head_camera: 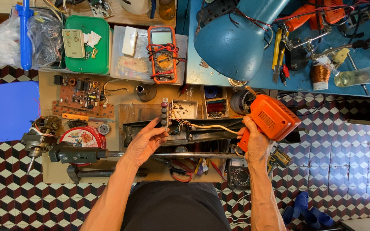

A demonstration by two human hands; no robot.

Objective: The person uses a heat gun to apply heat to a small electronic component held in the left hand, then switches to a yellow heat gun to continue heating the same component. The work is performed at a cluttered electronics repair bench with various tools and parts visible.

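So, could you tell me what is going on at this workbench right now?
A person sits at a cluttered wooden bench. The left hand pinches a small push-button switch block, its wires running into a long dark housing lying across the bench. The right hand grips an orange soldering gun, tip pointing toward a wire coil. A multimeter and a circuit board lie nearby.

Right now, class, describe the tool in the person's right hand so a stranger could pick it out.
Start at the big blue lamp shade. Just below it, the right hand holds an orange soldering gun. It is the only boxy orange tool over the tiled floor's edge.
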